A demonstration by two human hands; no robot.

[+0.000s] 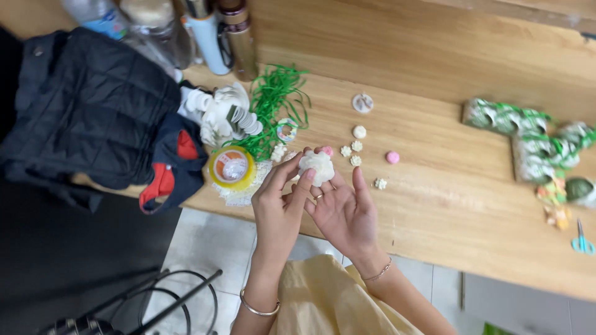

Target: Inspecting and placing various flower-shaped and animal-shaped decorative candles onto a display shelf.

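Two hands are holding one white clay flower [316, 166] above the wooden surface [447, 205]. The left hand [278, 211] is pinching it with its grip closed on it. The right hand [344, 211] is supporting it with fingers clamped on it too, near a tape roll [231, 167].

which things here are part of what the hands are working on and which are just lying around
In hand: lumpy white clay piece, pinched by left hand and right hand; small white clay flowers nearby.

Lying about: yellow tape roll, black padded jacket, green shredded ribbon, teal scissors.
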